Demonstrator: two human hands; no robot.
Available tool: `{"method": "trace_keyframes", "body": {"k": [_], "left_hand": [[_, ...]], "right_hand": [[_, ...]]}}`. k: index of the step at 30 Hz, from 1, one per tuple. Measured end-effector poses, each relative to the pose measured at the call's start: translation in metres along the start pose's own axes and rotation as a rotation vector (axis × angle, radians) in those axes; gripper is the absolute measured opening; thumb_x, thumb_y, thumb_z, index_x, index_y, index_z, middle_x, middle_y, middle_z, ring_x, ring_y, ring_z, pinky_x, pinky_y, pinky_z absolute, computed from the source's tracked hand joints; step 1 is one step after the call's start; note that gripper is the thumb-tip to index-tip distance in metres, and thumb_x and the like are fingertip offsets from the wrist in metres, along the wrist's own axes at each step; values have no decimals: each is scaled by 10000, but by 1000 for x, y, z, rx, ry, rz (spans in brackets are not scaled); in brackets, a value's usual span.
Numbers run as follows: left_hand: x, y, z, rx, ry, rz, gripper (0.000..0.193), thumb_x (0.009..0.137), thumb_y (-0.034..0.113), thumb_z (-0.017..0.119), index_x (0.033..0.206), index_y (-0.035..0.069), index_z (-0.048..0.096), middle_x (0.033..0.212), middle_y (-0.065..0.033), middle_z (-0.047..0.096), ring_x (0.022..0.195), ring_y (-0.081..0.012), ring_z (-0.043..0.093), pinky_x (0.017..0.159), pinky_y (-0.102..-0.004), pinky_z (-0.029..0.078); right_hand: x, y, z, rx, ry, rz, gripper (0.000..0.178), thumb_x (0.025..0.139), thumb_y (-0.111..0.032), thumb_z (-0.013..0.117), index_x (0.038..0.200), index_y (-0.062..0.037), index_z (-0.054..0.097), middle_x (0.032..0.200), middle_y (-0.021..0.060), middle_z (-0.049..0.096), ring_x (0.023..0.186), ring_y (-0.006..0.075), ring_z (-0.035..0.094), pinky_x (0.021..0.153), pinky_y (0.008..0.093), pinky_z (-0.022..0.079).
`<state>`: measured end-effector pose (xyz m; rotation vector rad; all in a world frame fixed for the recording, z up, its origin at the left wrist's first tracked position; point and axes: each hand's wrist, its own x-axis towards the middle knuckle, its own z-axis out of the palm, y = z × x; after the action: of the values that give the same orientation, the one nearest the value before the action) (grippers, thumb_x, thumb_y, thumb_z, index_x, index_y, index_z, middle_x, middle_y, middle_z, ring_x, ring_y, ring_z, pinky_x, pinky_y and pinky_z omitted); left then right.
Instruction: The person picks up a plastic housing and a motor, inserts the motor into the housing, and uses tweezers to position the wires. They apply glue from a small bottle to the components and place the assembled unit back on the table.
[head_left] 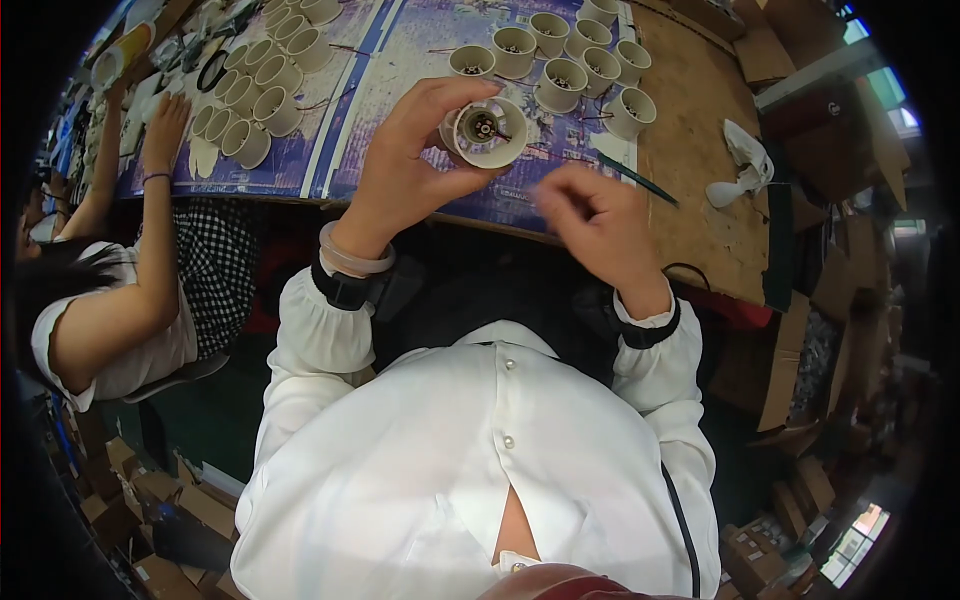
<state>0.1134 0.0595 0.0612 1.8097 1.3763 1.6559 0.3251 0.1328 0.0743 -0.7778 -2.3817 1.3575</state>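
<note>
My left hand (402, 165) grips a white cylindrical plastic housing (514, 148) between thumb and fingers, its open end turned up towards me. Down inside it sits a round part with a dark ring and metal-looking centre, and a thin reddish wire shows at its side. Just right of the housing and apart from it is my right hand (603, 222), fingers curled in and slightly blurred. Whether anything is pinched in those fingers is hidden. Beyond both hands stand several similar white housings (561, 86) with parts and thin wires inside.
More white housings (272, 112) stand in rows at the left on the purple-printed table cover (340, 120). A dark green slim tool (640, 180) and a crumpled white wrapper (742, 160) lie to the right. A co-worker (130, 290) sits at my left, arms on the table.
</note>
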Motion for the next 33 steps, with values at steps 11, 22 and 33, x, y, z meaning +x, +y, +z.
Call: {"method": "trace_keyframes", "body": {"k": [11,22,33], "left_hand": [[-8,4,4,-37,-4,-51,611,684,30,811,1243,108,578,1187,-59,585,1083,-188,601,830,-285,547],[-11,3,0,-120,-68,-180,680,696,-48,783,1309,28,497,1224,-54,559,1099,-148,576,960,-272,473],[-20,-9,7,-261,-40,-174,639,710,-19,760,1292,38,502,1185,-45,578,1075,-130,576,943,-274,468]], "right_hand": [[25,3,-2,-92,298,-386,140,861,-36,670,1000,-17,670,839,35,635,651,87,526,566,238,410],[32,7,-2,-434,400,-719,197,753,26,708,935,-33,660,854,95,639,740,257,608,625,332,491],[15,17,13,-628,433,-696,248,686,51,707,905,-54,659,848,80,620,736,256,596,597,344,477]]}}
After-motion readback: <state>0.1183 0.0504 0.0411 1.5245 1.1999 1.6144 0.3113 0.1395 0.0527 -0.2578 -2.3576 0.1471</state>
